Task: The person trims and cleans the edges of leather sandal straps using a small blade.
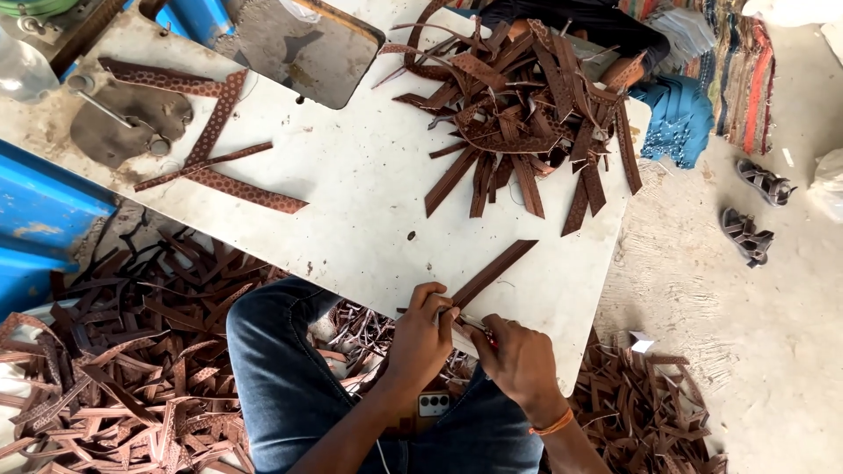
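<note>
Hands meet at the lower middle of the frame, at the near edge of a white table (369, 184). The left hand (421, 338) is pinched shut on the lower end of a brown leather strip (493, 272), which runs up and to the right across the tabletop. The right hand (518, 360), with an orange band at its wrist, is closed just beside the left hand at the same end of the strip; what it grips is too small to tell. A heap of brown strips (522, 114) lies at the upper middle of the table, and a patterned strap piece (211, 140) lies at the upper left. More strips (114, 369) cover the floor at lower left. Two sandals (755, 206) sit at the right.
</note>
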